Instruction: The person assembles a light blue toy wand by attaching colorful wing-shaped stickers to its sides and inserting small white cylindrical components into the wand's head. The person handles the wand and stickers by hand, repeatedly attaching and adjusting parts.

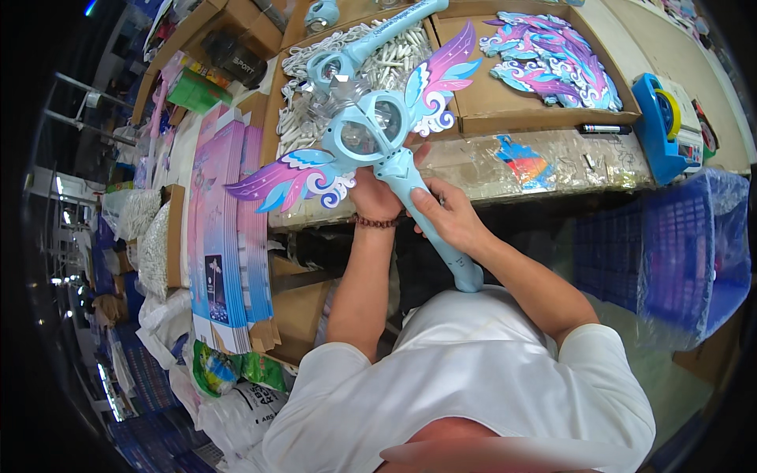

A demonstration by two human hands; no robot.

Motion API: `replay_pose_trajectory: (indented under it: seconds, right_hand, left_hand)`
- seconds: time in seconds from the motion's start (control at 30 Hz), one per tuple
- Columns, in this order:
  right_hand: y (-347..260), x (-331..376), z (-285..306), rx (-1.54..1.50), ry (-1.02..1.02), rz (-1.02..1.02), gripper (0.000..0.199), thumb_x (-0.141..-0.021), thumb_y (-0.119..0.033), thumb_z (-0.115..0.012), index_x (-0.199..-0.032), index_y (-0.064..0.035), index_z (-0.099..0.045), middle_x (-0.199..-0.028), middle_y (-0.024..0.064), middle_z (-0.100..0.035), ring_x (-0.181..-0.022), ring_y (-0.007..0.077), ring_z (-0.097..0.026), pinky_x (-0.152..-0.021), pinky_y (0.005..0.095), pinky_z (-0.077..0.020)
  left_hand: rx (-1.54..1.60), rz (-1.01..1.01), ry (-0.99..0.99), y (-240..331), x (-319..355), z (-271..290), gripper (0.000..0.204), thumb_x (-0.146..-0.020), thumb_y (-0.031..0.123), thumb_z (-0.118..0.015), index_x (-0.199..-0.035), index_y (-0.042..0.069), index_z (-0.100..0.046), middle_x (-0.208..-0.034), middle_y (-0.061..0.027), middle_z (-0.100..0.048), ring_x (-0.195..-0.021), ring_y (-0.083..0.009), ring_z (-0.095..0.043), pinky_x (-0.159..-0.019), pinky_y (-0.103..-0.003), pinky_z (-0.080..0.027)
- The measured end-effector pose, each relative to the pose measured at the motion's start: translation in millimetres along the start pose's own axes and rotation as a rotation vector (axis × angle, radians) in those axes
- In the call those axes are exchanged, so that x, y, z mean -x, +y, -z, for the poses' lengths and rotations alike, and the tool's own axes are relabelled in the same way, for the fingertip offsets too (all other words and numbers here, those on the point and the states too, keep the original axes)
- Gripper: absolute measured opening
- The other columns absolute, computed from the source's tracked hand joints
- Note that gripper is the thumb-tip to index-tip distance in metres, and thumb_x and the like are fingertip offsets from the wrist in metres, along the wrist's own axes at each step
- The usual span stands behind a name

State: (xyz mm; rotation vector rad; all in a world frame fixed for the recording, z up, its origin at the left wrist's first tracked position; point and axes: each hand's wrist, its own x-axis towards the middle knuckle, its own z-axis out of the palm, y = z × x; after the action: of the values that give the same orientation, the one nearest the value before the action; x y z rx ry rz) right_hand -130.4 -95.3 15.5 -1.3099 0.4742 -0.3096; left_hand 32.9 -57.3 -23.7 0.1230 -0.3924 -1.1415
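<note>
A light blue toy wand (404, 180) with a round double-ring head is in my hands. Its end rests against my white shirt. Two purple, pink and blue wing pieces spread from the head: the left wing (288, 177) and the right wing (445, 79). My left hand (375, 195), with a beaded bracelet at the wrist, holds the wand from behind just below the head; most of its fingers are hidden. My right hand (453, 219) wraps round the handle, thumb on top. Another light blue wand (394, 31) lies beyond, over a box of white parts.
White corded parts (303, 114) fill the left box. Loose wing pieces (556, 59) lie in a cardboard tray (473, 102). Right of it are a black marker (605, 128) and a blue tape dispenser (661, 134). Printed cartons (217, 236) stand at left; a blue crate (686, 252) is at right.
</note>
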Motion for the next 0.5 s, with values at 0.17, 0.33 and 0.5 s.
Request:
replay_pose_trajectory:
  seconds: [0.17, 0.33, 0.5]
  right_hand:
    - [-1.0, 1.3, -1.3, 0.051, 0.045, 0.017, 0.051, -0.094, -0.045, -0.053, -0.114, 0.0019, -0.054, -0.087, 0.0075, -0.061, -0.068, 0.0132, -0.059, -0.06, 0.0276, -0.0493]
    - [0.2, 1.1, 0.9, 0.04, 0.061, 0.015, 0.049, -0.094, -0.043, -0.053, -0.113, 0.0018, -0.054, -0.087, 0.0077, -0.061, -0.068, 0.0133, -0.059, -0.06, 0.0277, -0.0496]
    - [-1.0, 2.2, -0.6, 0.062, 0.057, 0.013, 0.048, -0.094, -0.042, -0.053, -0.114, 0.0017, -0.054, -0.087, 0.0084, -0.062, -0.068, 0.0135, -0.06, -0.06, 0.0274, -0.0499]
  left_hand:
    - [0.121, 0.057, -0.082, -4.9, 9.8, 20.2, 0.061, -0.093, 0.043, -0.04, -0.139, 0.004, -0.039, -0.136, -0.0196, -0.048, -0.126, -0.0355, -0.045, -0.113, -0.058, -0.017]
    - [-0.027, -0.014, -0.069, -12.6, 11.8, -5.0, 0.063, -0.092, 0.048, -0.041, -0.137, 0.004, -0.042, -0.138, -0.0197, -0.047, -0.128, -0.0359, -0.043, -0.112, -0.059, -0.02]
    - [-0.027, 0.015, -0.14, -8.1, 4.6, -11.8, 0.066, -0.089, 0.051, -0.046, -0.137, 0.006, -0.043, -0.138, -0.0179, -0.046, -0.127, -0.0374, -0.044, -0.111, -0.059, -0.02]
